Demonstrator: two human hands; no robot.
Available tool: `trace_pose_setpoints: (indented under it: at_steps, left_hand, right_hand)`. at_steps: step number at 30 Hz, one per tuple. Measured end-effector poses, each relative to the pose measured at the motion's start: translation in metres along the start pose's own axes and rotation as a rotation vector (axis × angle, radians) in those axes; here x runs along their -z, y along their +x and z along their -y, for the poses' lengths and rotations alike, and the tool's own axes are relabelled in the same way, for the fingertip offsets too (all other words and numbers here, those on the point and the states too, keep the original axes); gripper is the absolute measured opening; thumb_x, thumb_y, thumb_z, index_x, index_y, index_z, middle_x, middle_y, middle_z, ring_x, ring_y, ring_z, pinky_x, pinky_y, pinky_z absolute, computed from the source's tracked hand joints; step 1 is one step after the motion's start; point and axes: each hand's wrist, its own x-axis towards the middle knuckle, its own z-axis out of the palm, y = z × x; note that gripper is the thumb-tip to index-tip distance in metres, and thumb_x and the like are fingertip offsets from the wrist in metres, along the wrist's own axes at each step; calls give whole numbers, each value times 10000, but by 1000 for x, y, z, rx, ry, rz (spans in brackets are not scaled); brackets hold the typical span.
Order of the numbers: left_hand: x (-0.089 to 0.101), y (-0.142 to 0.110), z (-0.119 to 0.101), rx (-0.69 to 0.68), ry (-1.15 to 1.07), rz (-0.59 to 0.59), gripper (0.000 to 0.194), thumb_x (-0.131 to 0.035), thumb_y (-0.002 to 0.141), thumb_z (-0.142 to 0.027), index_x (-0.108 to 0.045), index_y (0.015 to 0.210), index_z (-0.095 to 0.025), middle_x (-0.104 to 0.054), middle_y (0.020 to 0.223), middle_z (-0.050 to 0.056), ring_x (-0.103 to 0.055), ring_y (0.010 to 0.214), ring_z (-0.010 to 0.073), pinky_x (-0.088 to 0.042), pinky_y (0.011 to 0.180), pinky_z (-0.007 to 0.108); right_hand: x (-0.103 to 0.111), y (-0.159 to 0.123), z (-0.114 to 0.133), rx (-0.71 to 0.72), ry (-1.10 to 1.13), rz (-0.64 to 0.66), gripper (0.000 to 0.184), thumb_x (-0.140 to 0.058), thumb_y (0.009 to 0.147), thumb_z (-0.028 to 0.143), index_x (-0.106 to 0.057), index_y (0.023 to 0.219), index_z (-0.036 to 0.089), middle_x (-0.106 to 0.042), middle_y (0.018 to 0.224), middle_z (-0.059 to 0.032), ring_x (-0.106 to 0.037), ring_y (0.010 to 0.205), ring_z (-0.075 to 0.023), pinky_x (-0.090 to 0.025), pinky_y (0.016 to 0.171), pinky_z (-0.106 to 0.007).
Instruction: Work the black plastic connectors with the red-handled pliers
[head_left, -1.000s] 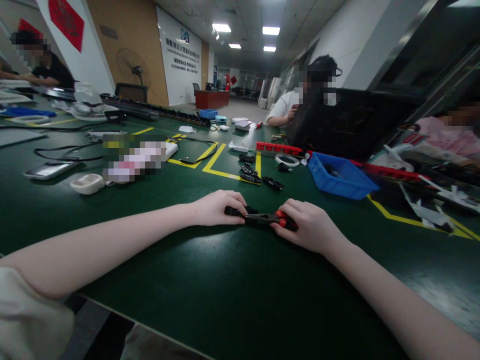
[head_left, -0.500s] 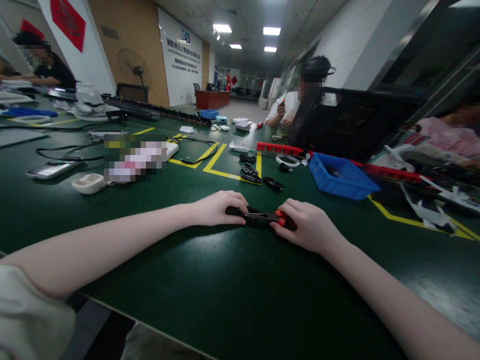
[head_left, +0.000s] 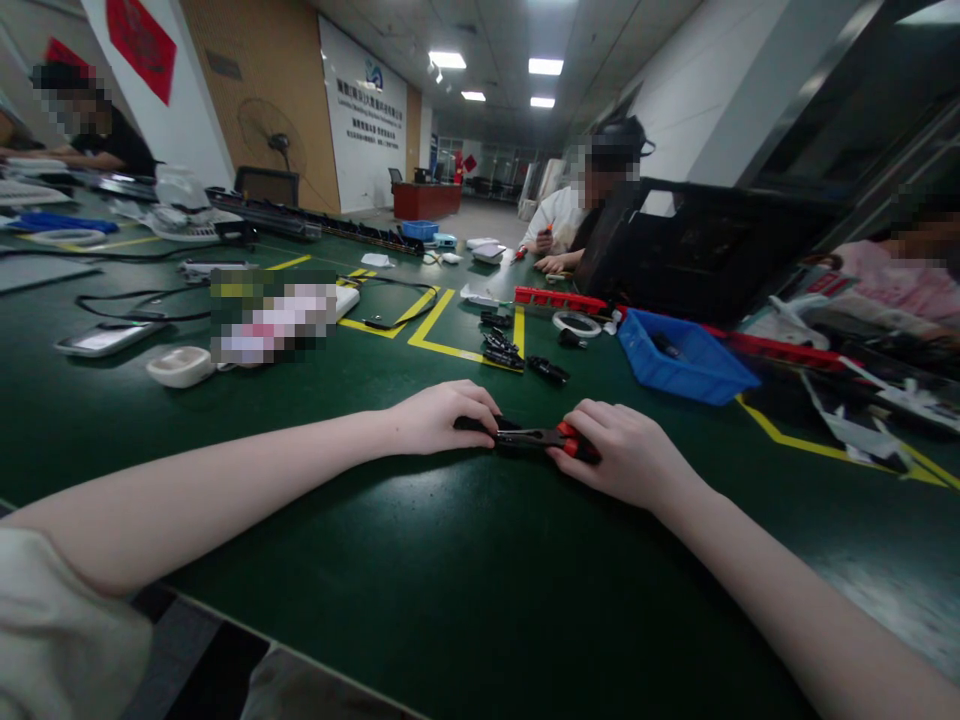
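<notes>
Pliers (head_left: 536, 437) with red and black handles lie in my right hand (head_left: 616, 452), its fingers closed round the handles. Their long narrow jaws point left, toward my left hand (head_left: 444, 418). Between my left thumb and fingers is a small black part (head_left: 472, 425), mostly hidden, so its kind does not show. The jaw tips reach this part near my left fingertips; whether they grip it I cannot tell. Both hands are low over the green table (head_left: 420, 560). Beyond them lie several small black parts (head_left: 502, 348), with another dark piece (head_left: 547, 369) nearer.
A blue bin (head_left: 686, 360) stands right of centre, before a large black open case (head_left: 705, 250). At left are a phone (head_left: 112, 337), a white case (head_left: 180, 367) and a black cable (head_left: 142, 312). Co-workers sit across the table (head_left: 570, 225) and at both sides.
Both my hands keep nearly the same pose, with the pliers and black part shifted very slightly right in view. The co-worker opposite has lowered a hand with an orange-tipped tool toward the table.
</notes>
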Motion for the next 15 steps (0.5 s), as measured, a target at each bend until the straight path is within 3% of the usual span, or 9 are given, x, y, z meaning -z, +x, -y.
trace_pose_setpoints:
  at_steps: [15]
  left_hand:
    - [0,3,1,42,-115,-6,126,-711,833,-233,-728,922,-145,-670,1076,89,-648,970,184,-501,884,317]
  right_hand:
    - [-1,6,8,-46,64,41,239,-540,882,400,-596,829,174,-620,813,-72,-567,671,-173,-420,609,-298]
